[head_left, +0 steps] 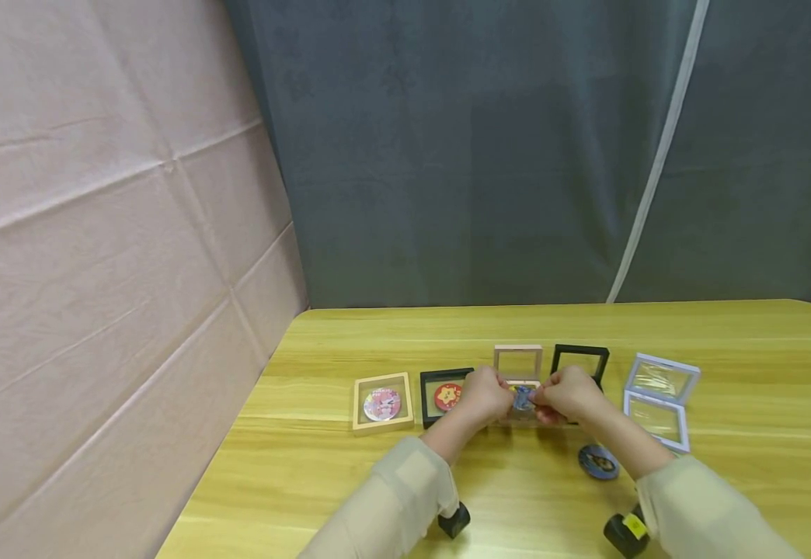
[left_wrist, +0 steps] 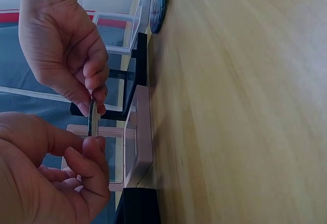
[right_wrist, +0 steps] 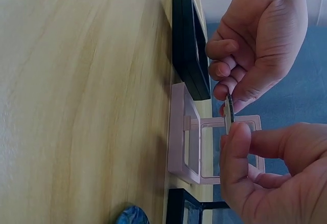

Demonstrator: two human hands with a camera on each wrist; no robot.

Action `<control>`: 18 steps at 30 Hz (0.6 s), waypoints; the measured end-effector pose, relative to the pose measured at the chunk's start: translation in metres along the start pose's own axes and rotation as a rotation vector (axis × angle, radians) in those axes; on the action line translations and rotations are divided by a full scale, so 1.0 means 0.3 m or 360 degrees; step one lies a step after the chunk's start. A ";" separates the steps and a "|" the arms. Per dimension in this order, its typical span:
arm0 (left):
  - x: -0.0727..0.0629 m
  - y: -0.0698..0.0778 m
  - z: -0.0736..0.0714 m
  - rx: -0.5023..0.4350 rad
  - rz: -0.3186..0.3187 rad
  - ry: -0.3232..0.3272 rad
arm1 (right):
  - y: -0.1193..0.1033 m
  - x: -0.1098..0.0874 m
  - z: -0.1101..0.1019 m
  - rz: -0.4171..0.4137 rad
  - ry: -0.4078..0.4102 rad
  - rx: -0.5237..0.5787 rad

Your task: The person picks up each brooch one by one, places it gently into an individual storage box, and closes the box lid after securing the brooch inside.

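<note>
Between my two hands is a thin round badge (head_left: 521, 398) with a blue picture, seen edge-on in the left wrist view (left_wrist: 93, 119). My left hand (head_left: 485, 394) pinches one edge of it with thumb and fingertips. The opposite edge is pinched by my right hand (head_left: 572, 394). Just beyond the badge stands a pink display frame (right_wrist: 177, 132), its lid raised upright and its base on the table. In the wrist views the badge is held apart from the frame.
Left of the hands lie a cream frame (head_left: 354, 407) with a pink badge and a black frame (head_left: 425, 400) with a red badge. To the right, a black frame (head_left: 580, 348) and a lilac frame (head_left: 629, 419) stand open. A blue badge (head_left: 598, 462) lies on the wooden table (head_left: 294, 481).
</note>
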State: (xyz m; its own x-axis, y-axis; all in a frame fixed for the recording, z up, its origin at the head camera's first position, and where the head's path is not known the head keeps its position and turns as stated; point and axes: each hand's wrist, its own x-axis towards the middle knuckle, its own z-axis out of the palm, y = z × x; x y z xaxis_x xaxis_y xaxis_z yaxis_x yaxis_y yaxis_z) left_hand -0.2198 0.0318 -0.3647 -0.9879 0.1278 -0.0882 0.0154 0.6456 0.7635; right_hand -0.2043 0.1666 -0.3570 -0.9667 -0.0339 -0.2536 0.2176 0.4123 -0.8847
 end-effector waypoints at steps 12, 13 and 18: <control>0.015 -0.003 0.005 0.0018 -0.0029 -0.0016 | 0.003 0.012 0.003 0.0017 0.0008 0.0023; 0.014 -0.003 0.005 0.0023 -0.0026 -0.0013 | 0.003 0.012 0.003 0.0018 0.0010 0.0022; 0.016 0.000 0.006 0.0050 -0.0039 -0.0008 | 0.004 0.017 0.006 0.0031 0.0023 0.0011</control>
State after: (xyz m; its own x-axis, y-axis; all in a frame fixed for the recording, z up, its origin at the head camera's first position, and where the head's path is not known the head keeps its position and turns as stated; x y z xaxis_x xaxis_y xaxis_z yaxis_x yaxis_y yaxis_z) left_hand -0.2243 0.0337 -0.3663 -0.9872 0.1155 -0.1102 -0.0041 0.6718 0.7407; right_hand -0.2086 0.1654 -0.3601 -0.9641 -0.0128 -0.2654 0.2375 0.4066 -0.8822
